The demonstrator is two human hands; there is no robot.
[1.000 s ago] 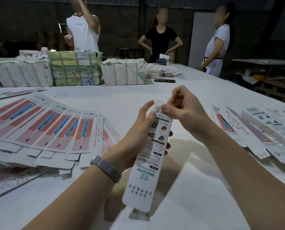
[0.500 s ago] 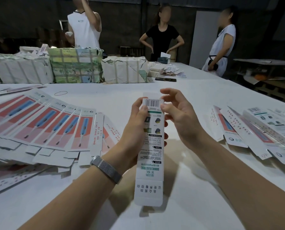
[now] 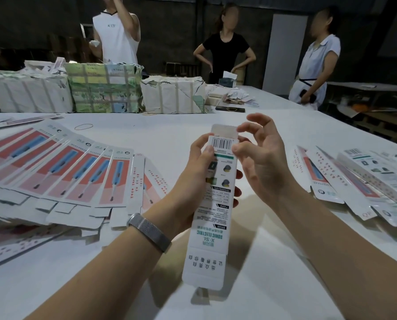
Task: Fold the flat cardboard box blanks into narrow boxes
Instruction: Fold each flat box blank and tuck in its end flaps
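— Since a moment ago the right hand (image 3: 260, 158) has let go of the box (image 3: 216, 199) top and spread its fingers; the end flap (image 3: 224, 130) now stands up.

— Who holds it?

— Left hand (image 3: 200, 167) grips its upper half, above the table (image 3: 169, 135). Long axis runs away from the body, flap at the far end.

— Nearer hand?

— Right, fingers loose just beside the flap, thumb seemingly touching the barcode edge.

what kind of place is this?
Probably a packaging workshop or warehouse doing manual box assembly. A fanned row of flat box blanks covers the big white table, taped wrapped bundles are stacked at its far edge, and the left hand holds a printed narrow box.
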